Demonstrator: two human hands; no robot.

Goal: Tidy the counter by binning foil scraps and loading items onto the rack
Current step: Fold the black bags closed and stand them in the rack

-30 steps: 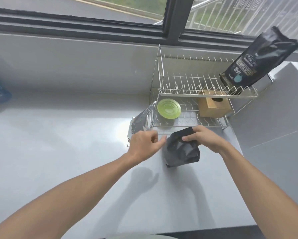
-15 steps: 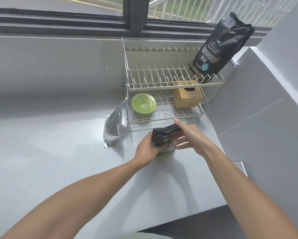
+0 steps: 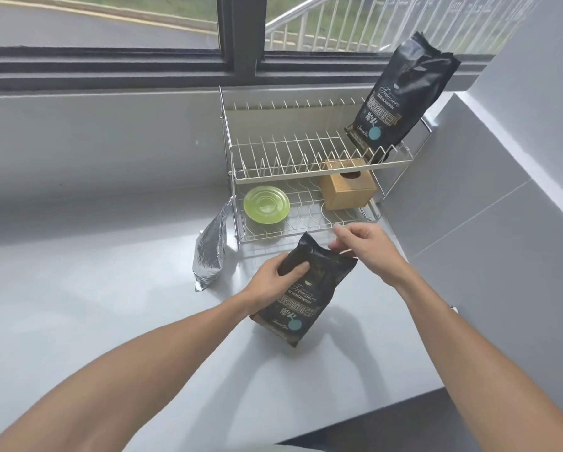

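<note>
Fingers of left hand (image 3: 275, 278) gripping crinkled black coffee bag (image 3: 309, 290), right hand (image 3: 363, 247) loosely open beside its top

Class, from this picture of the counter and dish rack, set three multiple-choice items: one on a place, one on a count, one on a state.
1. Where does the green saucer lie?
A. rack's lower tier
B. rack's upper tier
C. counter

2. How many black coffee bags show?
A. one
B. two
C. three

3. How is the black bag by the hands held?
A. lying untouched
B. left hand closed on it
C. hanging from the rack

Answers:
1 A, it sits under the upper shelf beside the wooden box.
2 B, one in hand, the other bag on the upper tier.
3 B, the fingers wrap its top; the right hand is at its top edge.
</note>
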